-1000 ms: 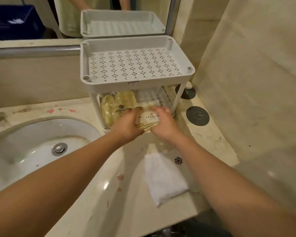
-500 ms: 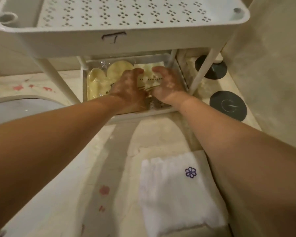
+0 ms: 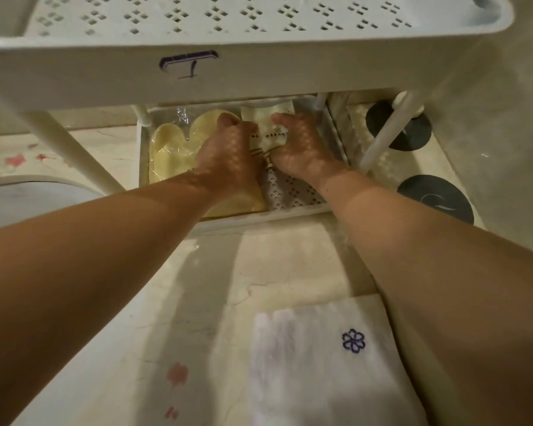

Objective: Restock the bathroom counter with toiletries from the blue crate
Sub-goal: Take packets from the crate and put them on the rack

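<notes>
- The packet [image 3: 271, 124] is a flat, cream-coloured sachet. It has a small round emblem in the middle, a line of small dark characters under it that are too fine to read, and thin brown stripes near its lower edge.
- It lies in the lower shelf [image 3: 290, 195] of a white perforated rack, toward the right. Just beside it on the left are pale yellow slippers [image 3: 173, 149] wrapped in clear plastic.
- The left hand [image 3: 228, 155] has its grip closed on the packet's left side, thumb raised at the top.
- The right hand [image 3: 302, 149] has its grip closed on the packet's right side in the same way.
- The upper tray [image 3: 259, 81] overhangs both hands. Its front wall bears a dark inked mark like a "T" below a drawn bracket.
- On the table [image 3: 197, 287] in front of the rack lies a folded white towel [image 3: 314, 364] with a purple flower stitched on it.
</notes>
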A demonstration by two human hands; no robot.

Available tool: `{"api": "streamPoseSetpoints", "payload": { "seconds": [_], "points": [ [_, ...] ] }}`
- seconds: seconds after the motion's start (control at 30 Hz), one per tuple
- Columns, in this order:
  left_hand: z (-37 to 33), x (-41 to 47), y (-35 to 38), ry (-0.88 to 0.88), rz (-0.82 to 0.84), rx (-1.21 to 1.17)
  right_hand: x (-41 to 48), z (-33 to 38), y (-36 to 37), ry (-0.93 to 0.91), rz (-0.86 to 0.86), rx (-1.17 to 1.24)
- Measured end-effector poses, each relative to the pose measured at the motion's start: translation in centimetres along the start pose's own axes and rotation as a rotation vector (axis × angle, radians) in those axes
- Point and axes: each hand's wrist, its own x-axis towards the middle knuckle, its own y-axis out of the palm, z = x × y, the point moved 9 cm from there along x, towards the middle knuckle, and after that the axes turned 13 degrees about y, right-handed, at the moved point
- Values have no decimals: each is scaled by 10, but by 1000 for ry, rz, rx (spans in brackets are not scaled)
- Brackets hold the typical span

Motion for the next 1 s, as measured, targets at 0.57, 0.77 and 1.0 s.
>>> {"api": "streamPoseSetpoints", "payload": {
  "seconds": [0.57, 0.77, 1.0],
  "points": [
    [-11, -23, -15, 51, 30, 43, -33, 5, -8, -44, -89, -335],
    [-20, -61, -30, 43, 56, 44, -76, 9, -9, -116, -110, -340],
    [-35, -121, -54, 73, 11, 39, -140, 19, -12, -178, -90, -392]
  ]
}}
